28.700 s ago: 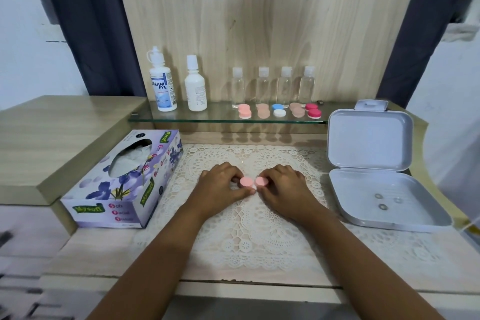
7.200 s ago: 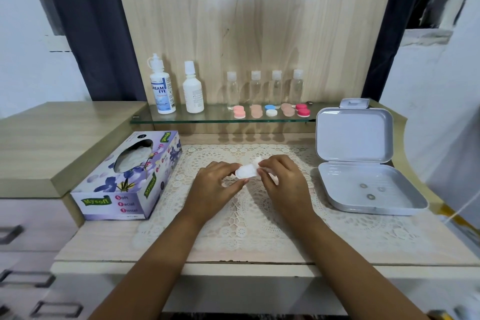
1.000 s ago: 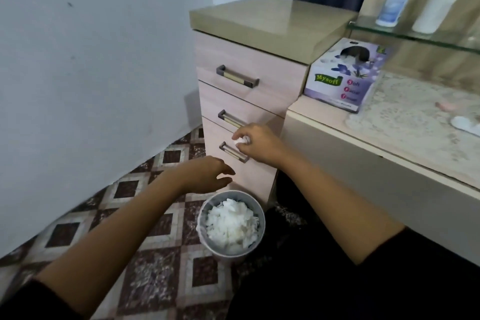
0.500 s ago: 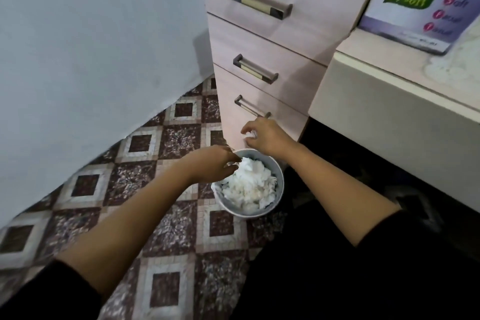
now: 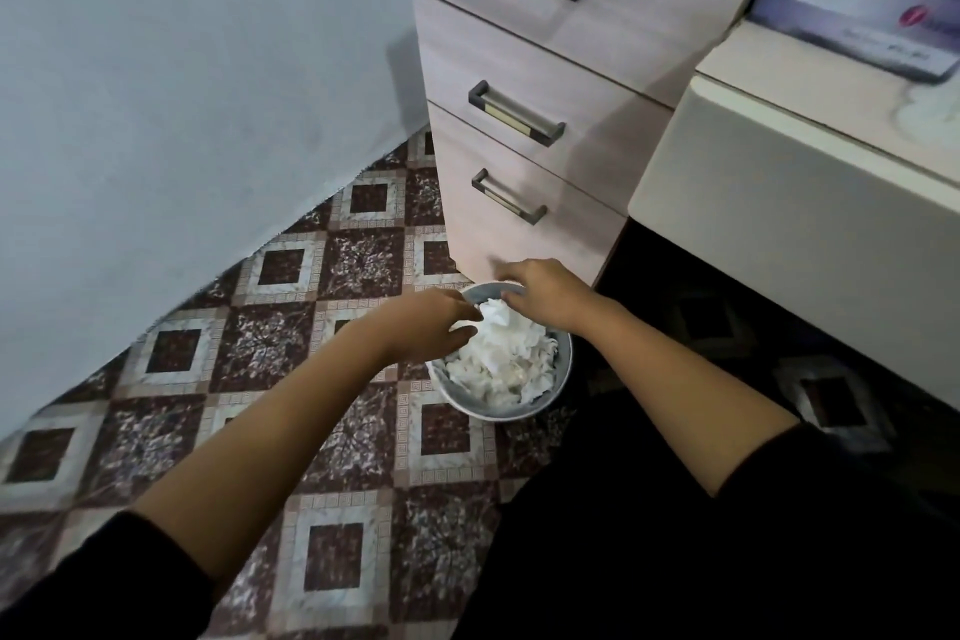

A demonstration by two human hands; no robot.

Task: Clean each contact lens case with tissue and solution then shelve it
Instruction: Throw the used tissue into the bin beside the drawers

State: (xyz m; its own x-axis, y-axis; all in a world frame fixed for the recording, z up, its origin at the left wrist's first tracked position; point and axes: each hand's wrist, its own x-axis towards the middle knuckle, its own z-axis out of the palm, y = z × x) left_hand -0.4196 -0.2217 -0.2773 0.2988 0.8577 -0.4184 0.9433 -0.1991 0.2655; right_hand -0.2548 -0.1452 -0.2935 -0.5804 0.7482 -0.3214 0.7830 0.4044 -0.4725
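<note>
Tissue box marked "Mysoft", bin of tissues

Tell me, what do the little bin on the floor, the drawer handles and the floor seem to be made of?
Bin: probably plastic or painted metal, grey-blue and smooth, with a soft sheen on its wall; hard to settle.
Drawer handles: they look like brushed metal, grey ends with a pale bar, though coated plastic is possible.
Floor: glossy tile or printed vinyl, with repeating brown-and-cream squares.
</note>
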